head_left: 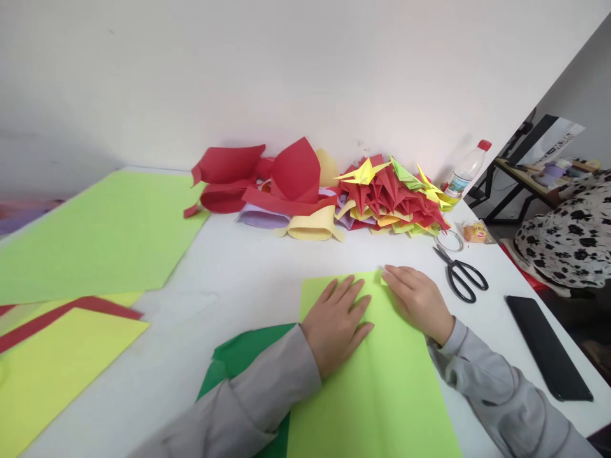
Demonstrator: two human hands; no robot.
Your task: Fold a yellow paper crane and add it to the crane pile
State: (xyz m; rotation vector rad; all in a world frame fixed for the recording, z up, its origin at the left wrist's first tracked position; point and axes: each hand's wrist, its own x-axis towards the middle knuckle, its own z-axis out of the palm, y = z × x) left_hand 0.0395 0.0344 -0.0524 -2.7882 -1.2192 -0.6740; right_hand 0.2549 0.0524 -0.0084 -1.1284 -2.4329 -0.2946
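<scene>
A light green sheet of paper [372,388] lies in front of me, with a faint lengthwise crease down its middle. My left hand [337,324] rests flat on its upper left part, fingers stretched and slightly apart. At the sheet's far right corner, my right hand [419,302] is closed on the paper's edge, where a small bit of the corner looks turned over. Its thumb is mostly hidden. A dark green sheet [251,350] sticks out from under the light green one and my left forearm.
Left are a large green sheet [105,235] and yellow paper [71,375]. Rolled red paper [296,172] and folded paper stars [386,184] line the wall. Right are a bottle [463,175], tape roll [449,240], scissors [461,273], black phone [548,346] and a person's patterned sleeve [568,235].
</scene>
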